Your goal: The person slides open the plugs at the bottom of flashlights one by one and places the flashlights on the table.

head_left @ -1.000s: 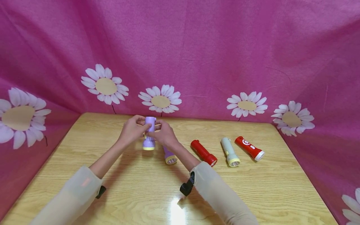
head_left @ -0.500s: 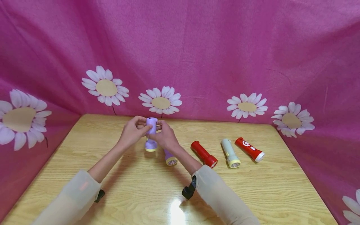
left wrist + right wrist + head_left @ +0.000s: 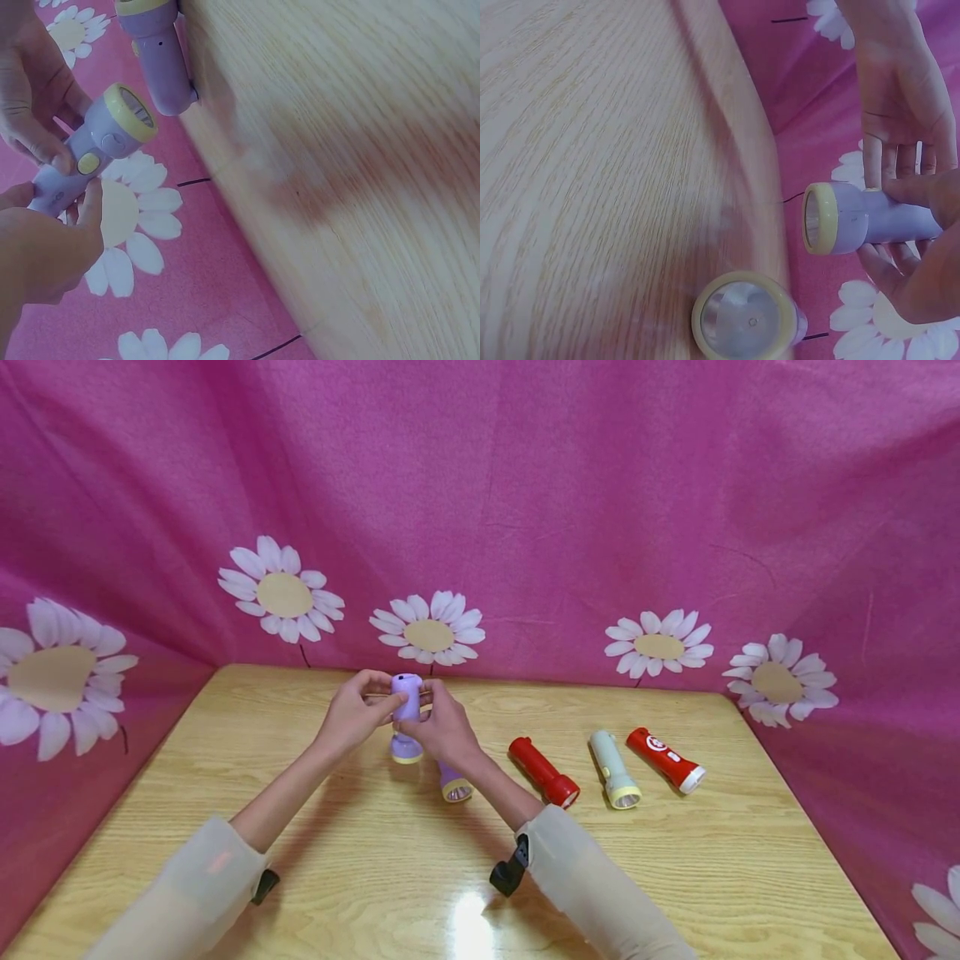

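Note:
A purple flashlight with a yellow rim (image 3: 407,747) is held between both hands, its lens end downward and its tail end up. The left hand (image 3: 356,710) pinches its body from the left, thumb across the front. From the right, the right hand (image 3: 444,723) grips the same body, with its thumb lower down. In the left wrist view the flashlight (image 3: 112,131) shows a yellow button beside the fingers. A second purple flashlight (image 3: 453,781) lies on the table, partly hidden behind the right hand and forearm.
Right of the hands, a red flashlight (image 3: 544,772), a pale grey-green flashlight (image 3: 614,769) and a red-and-white flashlight (image 3: 666,759) lie on the wooden table (image 3: 375,877). A pink cloth with daisies (image 3: 525,510) hangs behind and beside the table.
The held flashlight has shifted slightly right and tilted, so that its tail end now faces the head camera more. Both hands keep their hold.

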